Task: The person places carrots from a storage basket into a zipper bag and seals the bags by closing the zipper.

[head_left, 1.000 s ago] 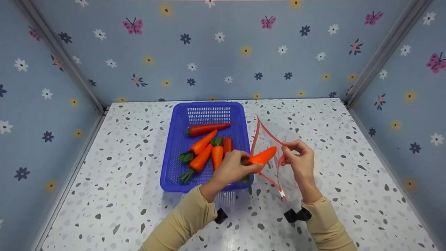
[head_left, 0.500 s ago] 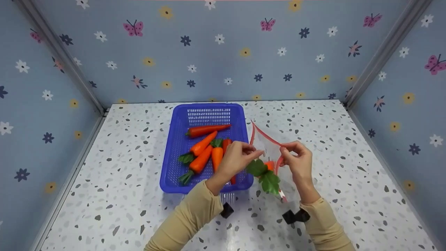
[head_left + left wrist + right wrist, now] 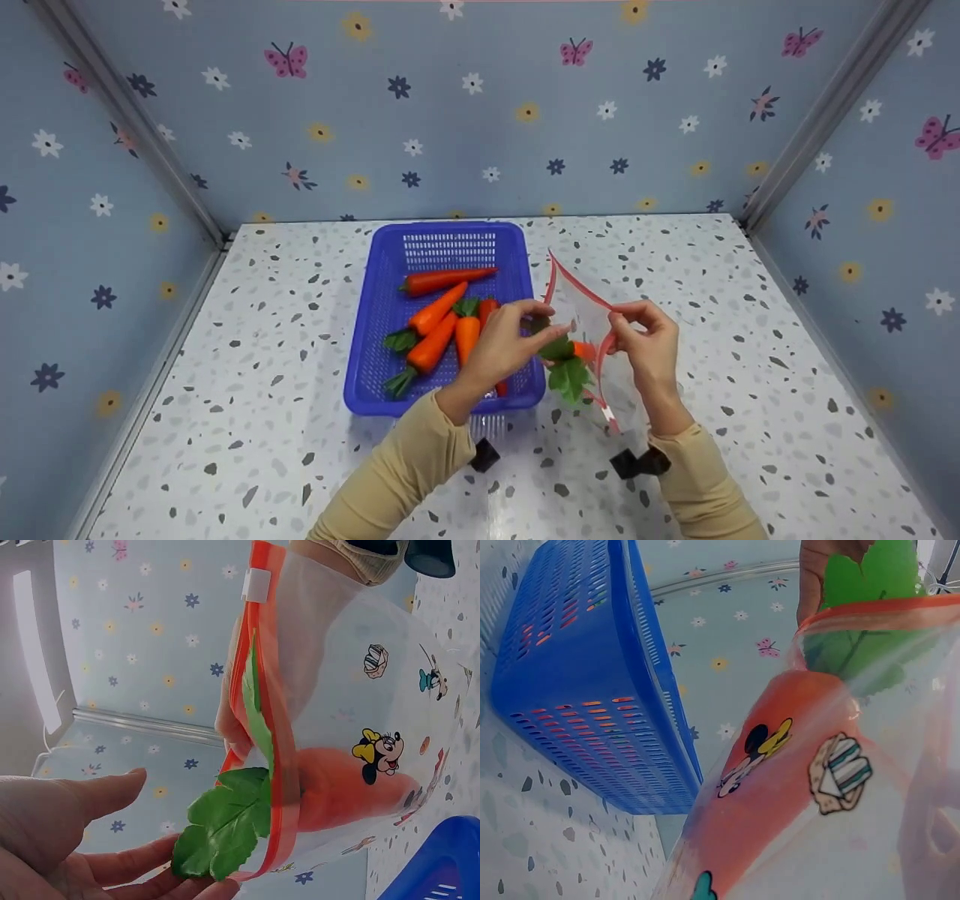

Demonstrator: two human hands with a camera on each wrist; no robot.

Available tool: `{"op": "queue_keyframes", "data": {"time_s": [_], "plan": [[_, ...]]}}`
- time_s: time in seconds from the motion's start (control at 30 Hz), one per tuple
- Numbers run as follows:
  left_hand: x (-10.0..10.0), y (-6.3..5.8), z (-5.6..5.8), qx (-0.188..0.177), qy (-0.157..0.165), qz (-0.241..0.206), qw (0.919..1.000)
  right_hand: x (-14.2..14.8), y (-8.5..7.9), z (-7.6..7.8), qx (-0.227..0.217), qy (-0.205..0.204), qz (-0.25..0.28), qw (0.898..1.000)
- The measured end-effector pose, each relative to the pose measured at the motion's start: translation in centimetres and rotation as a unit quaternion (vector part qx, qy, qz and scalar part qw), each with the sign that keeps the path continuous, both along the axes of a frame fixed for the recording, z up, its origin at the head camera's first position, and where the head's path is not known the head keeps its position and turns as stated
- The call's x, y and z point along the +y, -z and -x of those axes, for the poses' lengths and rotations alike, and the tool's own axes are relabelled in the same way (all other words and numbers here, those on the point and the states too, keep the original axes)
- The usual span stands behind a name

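Observation:
My right hand (image 3: 651, 346) pinches the red-edged mouth of a clear slider zip bag (image 3: 330, 675), printed with cartoon figures, and holds it open. A carrot (image 3: 337, 787) lies inside it, body in the bag, with its green leaves (image 3: 229, 821) sticking out through the mouth. Beside those leaves is my left hand (image 3: 501, 345); its thumb stands apart while the fingertips touch the leaves and the bag's lower edge. Left of the bag, a blue plastic basket (image 3: 363, 315) holds several orange and red carrots (image 3: 433, 345), some partly hidden by my left hand.
The basket stands on a white speckled tabletop (image 3: 255, 360), close to the bag's left side. Blue flowered panels (image 3: 480, 120) enclose the back and both sides, joined by grey metal corner strips (image 3: 832, 112).
The left hand has put the carrot it held tip first into the bag and let go of it. The right hand keeps its pinch on the bag's edge, nearly in place.

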State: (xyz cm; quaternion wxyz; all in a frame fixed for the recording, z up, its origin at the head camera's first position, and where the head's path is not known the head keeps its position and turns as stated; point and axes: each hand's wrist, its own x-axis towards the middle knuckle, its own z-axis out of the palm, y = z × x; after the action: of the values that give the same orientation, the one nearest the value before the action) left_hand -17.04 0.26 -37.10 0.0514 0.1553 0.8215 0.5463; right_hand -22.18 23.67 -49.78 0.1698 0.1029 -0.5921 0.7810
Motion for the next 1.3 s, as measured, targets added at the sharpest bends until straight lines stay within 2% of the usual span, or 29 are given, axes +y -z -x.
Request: {"op": "queue_keyframes", "data": {"time_s": [0.03,0.07,0.1,0.13,0.17,0.2,0.23,0.27,0.33,0.37,0.43,0.47,0.53,0.57,0.63,0.67,0.7,0.77,0.8,0.87,0.97,1.03,1.13,1.3], "plan": [[-0.1,0.0,0.0,0.007,0.001,0.001,1.0,0.1,0.0,0.0,-0.003,-0.003,0.002,1.0],[-0.2,0.0,0.0,0.016,0.002,0.004,0.9999,-0.2,-0.9,-0.4,0.001,0.003,-0.006,1.0],[-0.3,0.0,0.0,0.025,0.003,0.007,0.9997,0.1,-0.5,0.0,0.003,0.001,-0.008,1.0],[-0.4,0.0,0.1,0.033,0.004,0.01,0.9994,0.0,-0.8,-0.1,-0.016,0.015,-0.012,1.0],[-0.4,0.0,0.1,0.041,0.004,0.012,0.9991,0.3,0.0,0.4,-0.008,0.02,-0.022,1.0],[-0.5,0.0,0.2,0.05,0.005,0.013,0.9987,1.1,1.9,1.4,0.003,0.027,-0.034,0.999],[-0.6,-0.1,0.3,0.057,0.005,0.015,0.9982,0.5,0.7,0.8,-0.003,0.034,-0.041,0.999],[-0.6,-0.1,0.4,0.064,0.005,0.015,0.9978,0.2,0.2,0.5,-0.01,0.046,-0.052,0.998],[-0.6,-0.1,0.6,0.068,0.003,0.02,0.9975,-1.2,-2.7,-1.2,-0.037,0.07,-0.061,0.995],[-0.6,0.0,0.7,0.068,0.001,0.023,0.9974,-1.6,-3.6,-1.8,-0.031,0.073,-0.066,0.995],[-0.6,0.0,1.0,0.067,-0.003,0.029,0.9973,-3.1,-6.9,-3.8,-0.041,0.067,-0.049,0.996],[-0.7,0.0,1.2,0.068,-0.004,0.032,0.9972,-2.6,-5.9,-3.2,-0.037,0.064,-0.042,0.996],[-0.9,0.1,1.6,0.074,-0.01,0.037,0.9965,-1.1,-2.8,-1.4,-0.007,0.048,-0.043,0.998],[-1.0,0.1,1.9,0.078,-0.013,0.038,0.9961,-1.1,-2.9,-1.6,0.0,0.031,-0.029,0.999],[-1.4,0.2,2.4,0.093,-0.018,0.044,0.9945,0.3,-0.1,0.1,0.007,0.015,-0.028,0.999],[-1.5,0.3,2.7,0.099,-0.021,0.047,0.9937,0.3,-0.5,-0.1,-0.007,0.017,-0.026,0.999],[-1.7,0.3,3.0,0.102,-0.024,0.049,0.9933,0.5,-0.1,0.1,0.0,0.012,-0.027,1.0],[-2.1,0.5,3.6,0.105,-0.027,0.058,0.9924,-0.2,-1.5,-0.8,-0.003,0.008,-0.008,1.0],[-2.3,0.6,4.0,0.107,-0.027,0.062,0.992,0.0,-1.0,-0.5,-0.006,0.02,-0.02,1.0],[-2.6,0.9,4.7,0.103,-0.028,0.066,0.9921,-1.4,-3.8,-2.2,-0.011,0.035,-0.025,0.999],[-3.0,1.4,5.7,0.088,-0.036,0.077,0.9925,-2.6,-6.2,-3.6,-0.025,0.059,-0.051,0.997],[-3.3,1.9,6.4,0.073,-0.044,0.093,0.992,-3.3,-7.7,-4.4,-0.056,0.078,-0.072,0.993],[-3.8,2.7,7.6,0.053,-0.058,0.127,0.9888,-3.4,-8.3,-4.6,-0.088,0.081,-0.075,0.99],[-4.6,4.0,9.2,0.018,-0.075,0.177,0.9813,-3.5,-8.3,-4.6,-0.091,0.086,-0.075,0.989]]}}
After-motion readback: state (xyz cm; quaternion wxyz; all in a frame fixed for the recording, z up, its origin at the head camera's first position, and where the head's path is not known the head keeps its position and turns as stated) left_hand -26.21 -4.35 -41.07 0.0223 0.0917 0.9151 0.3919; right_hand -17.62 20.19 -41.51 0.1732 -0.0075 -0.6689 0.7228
